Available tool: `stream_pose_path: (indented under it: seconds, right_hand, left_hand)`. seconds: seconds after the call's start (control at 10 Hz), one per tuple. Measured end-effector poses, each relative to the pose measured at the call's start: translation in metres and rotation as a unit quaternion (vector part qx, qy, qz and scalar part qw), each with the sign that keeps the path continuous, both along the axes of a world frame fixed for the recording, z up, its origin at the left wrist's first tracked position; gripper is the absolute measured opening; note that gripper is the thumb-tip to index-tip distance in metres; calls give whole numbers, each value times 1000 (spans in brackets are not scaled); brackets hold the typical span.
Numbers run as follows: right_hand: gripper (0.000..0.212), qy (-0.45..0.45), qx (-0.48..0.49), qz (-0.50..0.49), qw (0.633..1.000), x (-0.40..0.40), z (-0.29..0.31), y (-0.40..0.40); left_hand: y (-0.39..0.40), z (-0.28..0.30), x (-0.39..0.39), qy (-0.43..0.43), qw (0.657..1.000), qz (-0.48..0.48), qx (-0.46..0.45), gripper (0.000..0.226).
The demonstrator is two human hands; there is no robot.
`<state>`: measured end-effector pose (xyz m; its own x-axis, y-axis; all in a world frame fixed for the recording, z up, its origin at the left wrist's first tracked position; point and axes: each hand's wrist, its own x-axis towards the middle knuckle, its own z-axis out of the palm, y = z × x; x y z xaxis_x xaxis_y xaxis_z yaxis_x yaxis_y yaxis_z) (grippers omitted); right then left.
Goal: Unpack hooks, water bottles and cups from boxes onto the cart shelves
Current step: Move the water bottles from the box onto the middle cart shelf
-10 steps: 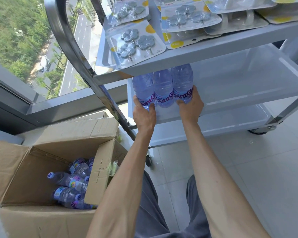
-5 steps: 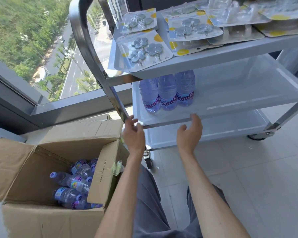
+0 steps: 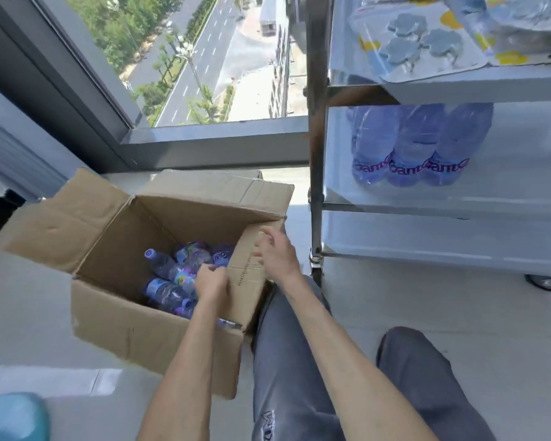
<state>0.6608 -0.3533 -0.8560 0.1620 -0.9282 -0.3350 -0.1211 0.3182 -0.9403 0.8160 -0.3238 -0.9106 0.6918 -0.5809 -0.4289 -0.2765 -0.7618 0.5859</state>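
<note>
The open cardboard box [image 3: 134,323] stands on the pale floor [image 3: 427,307] at about 8 o'clock in the view, with its flaps folded outward, and several water bottles in the box [image 3: 169,281] lie on their sides at the bottom, with purple labels and caps. The left hand [image 3: 211,281] is inside the box opening, just above the lying bottles; its fingers are bent downward toward them, but I cannot tell if they already hold one. The right hand [image 3: 275,253] is at the right flap of the box [image 3: 245,275], its fingers loosely spread and a little blurred, close to the upper edge of the flap or touching it, and it holds nothing. At 3 o'clock stands the metal cart [image 3: 315,173]. On its middle shelf [image 3: 506,198], three upright water bottles [image 3: 407,154] stand side by side, touching each other, near the left end. On the top shelf [image 3: 458,90] at 1 o'clock lie hook packs [image 3: 417,43], blister cards with grey flower-shaped hooks. The lower shelf [image 3: 427,243] is under the middle one. Behind the box, at 11 o'clock, a large window [image 3: 204,58] shows a street and trees far below. The person's legs in grey trousers [image 3: 287,361] are at 6 o'clock.
</note>
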Motion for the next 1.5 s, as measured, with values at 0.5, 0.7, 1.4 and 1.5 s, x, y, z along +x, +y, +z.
stream_pose_path:
  seconds: [0.5, 0.7, 1.4, 1.5]
  right_hand:
    - [73, -77, 213, -86, 970, 76, -35, 16]
    - [58, -214, 277, -49, 935, 60, -24, 11]
    - [32, -52, 147, -67, 986, 86, -48, 14]
    - [33, -42, 144, -68, 986, 84, -45, 13]
  left_hand:
    - [-19, -40, 15, 147, 982, 36, 116, 50]
    - [-36, -45, 50, 82, 983, 167, 3, 66]
    - [-23, -36, 49, 355, 701, 571, -237, 80]
    - [-20, 1, 24, 259, 816, 506, -105, 51]
